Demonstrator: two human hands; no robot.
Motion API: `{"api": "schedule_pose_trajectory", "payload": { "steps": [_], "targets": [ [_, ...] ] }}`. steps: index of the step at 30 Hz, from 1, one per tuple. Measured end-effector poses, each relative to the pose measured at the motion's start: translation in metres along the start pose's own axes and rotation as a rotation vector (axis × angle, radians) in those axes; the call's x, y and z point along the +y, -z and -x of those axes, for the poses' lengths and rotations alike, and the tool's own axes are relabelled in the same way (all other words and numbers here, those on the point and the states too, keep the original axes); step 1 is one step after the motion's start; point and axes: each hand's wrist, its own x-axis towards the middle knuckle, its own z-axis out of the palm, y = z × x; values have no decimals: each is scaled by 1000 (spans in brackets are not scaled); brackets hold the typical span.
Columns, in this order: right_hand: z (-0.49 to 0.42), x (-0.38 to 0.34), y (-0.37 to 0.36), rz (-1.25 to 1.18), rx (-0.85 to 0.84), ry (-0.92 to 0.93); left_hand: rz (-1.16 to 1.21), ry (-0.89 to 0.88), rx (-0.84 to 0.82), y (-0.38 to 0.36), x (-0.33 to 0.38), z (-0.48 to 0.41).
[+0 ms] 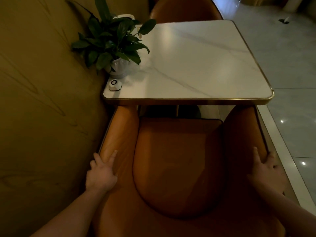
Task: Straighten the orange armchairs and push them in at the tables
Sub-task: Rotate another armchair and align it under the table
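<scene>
Near armchair [176, 165] fills lower centre of frame, arm fronts reaching just under the near edge of the table [196, 65], which sits upper centre. Far armchair [184, 9] is at top centre, behind the table's far edge. Wall [42, 100] runs down the whole left side, hard up beside table and near armchair; contact can't be told. Potted plant [112, 40] stands on the table along its left edge. A puck-shaped device [115, 85] sits on the near-left corner, just in front of the pot. Left hand [100, 173] grips the chair's frame-left arm at lower left. Right hand [266, 170] grips the frame-right arm at lower right. Ledge [280, 151] runs just right of the chair, with floor [290, 65] beyond it, right of frame.
</scene>
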Motion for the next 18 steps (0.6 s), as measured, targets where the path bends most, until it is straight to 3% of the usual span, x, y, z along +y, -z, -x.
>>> {"api": "schedule_pose_trajectory", "payload": {
  "steps": [4,18],
  "targets": [
    [1,-1,-4,-5,17,11,-189,-149,55,-8,2,-5],
    [6,-12,-7,-20,-8,-22,-130,-207,53,-14,-16,-28]
  ]
}}
